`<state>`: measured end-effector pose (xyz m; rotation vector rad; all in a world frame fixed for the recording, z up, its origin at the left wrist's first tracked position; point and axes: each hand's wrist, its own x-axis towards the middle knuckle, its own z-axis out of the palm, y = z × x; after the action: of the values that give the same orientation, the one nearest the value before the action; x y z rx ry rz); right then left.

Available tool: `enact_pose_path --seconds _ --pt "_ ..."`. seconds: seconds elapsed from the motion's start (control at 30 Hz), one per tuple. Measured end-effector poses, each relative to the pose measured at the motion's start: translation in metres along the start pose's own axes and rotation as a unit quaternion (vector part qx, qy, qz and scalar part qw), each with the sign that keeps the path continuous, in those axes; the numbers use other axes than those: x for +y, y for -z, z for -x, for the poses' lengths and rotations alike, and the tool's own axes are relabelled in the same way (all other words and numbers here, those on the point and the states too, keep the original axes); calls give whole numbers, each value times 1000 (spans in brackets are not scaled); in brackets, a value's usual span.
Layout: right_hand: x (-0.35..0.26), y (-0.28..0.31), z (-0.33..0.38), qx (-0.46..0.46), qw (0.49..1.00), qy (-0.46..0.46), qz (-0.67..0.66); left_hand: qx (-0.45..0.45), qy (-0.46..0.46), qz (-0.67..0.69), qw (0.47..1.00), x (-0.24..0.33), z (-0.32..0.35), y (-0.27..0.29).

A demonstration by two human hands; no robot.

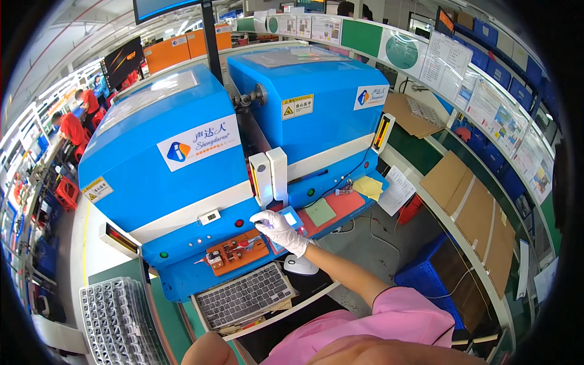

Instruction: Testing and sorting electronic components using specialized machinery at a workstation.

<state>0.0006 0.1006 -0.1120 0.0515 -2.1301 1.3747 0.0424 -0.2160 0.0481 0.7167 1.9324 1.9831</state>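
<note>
Wearing a thin white glove, your right hand (278, 229) rests half-curled on the small lit panel (291, 219), gripping nothing; orange jig (236, 251) just left. Left hand unseen.

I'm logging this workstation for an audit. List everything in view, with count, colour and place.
machine housings: two, blue and white, side by side at centre
orange fixture: one, on the left machine's shelf
small lit screen unit: one, blue, under the gloved hand
keyboard: one, grey, below the machines
mouse: one, white, right of the keyboard
part tray: one, clear, lower left
cardboard sheets: several, brown, right bench
blue bins: several, upper right shelf
right hand: white glove, fingers on the screen unit, pink sleeve
left hand: not in view
</note>
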Motion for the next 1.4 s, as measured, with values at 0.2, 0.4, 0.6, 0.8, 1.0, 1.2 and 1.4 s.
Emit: enact_pose_path --seconds 0.2,0.4,0.6,0.8,1.0,1.2,1.4 --pt "-3 0 0 -1 1000 2 -10 -13 5 4 1000 0 -3 -2" --pt "-5 -1 1 4 1000 11 -14 -27 9 10 1000 -1 -6 -6" --pt "-3 -1 1 8 1000 17 -2 -52 11 18 998 -4 -12 -12" --pt "-13 1 0 -3 1000 5 -1 -81 9 20 996 -1 -17 -18" --pt "-45 24 6 146 982 -18 -116 -148 -4 32 988 17 -34 -34" --pt "-48 131 -19 279 947 -16 -157 -320 -5 88 943 53 -76 -83" --pt "5 237 -136 264 956 -10 -131 -485 75 169 855 33 -168 -202"
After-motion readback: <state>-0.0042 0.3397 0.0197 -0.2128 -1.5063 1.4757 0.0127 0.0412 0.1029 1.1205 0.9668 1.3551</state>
